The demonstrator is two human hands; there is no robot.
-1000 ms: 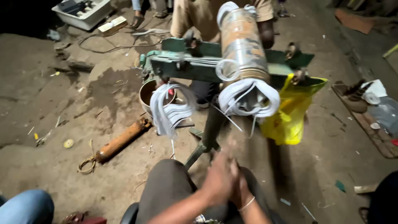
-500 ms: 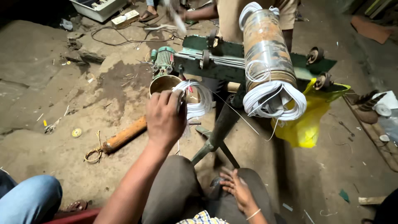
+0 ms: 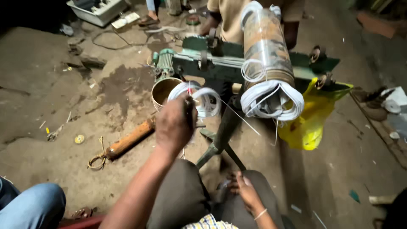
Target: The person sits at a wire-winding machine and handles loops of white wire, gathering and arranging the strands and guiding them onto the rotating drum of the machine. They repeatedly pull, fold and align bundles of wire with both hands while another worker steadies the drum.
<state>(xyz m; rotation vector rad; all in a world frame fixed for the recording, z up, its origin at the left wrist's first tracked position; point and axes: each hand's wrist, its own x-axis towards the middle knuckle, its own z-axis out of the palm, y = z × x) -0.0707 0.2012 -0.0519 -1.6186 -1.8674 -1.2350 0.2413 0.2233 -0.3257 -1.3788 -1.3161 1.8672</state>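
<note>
White wire coil (image 3: 199,99) hangs in loose loops off the near end of the green metal winding machine (image 3: 220,63), right in front of a rusty open tin can (image 3: 163,91) whose contents can't be made out. The left hand (image 3: 176,125) is up at that coil, fingers closed around a thin dark tool (image 3: 188,114) with a red tip, touching the loops. The right hand (image 3: 246,193) rests low on the lap, fingers loosely curled, holding nothing visible. Just right of the coil, a tall cylinder (image 3: 267,51) wrapped in clear, shiny film stands on the machine, a thick bundle of white wire (image 3: 273,99) bunched around its lower end. Behind that, a crumpled yellow plastic bag (image 3: 311,118) sags, what's inside hidden. Down on the dusty dirt floor (image 3: 63,97), an orange, rusty tube (image 3: 127,142) lies tilted, a ring at its near end. Far back, a pale box-shaped unit (image 3: 99,10) sits on the ground.
</note>
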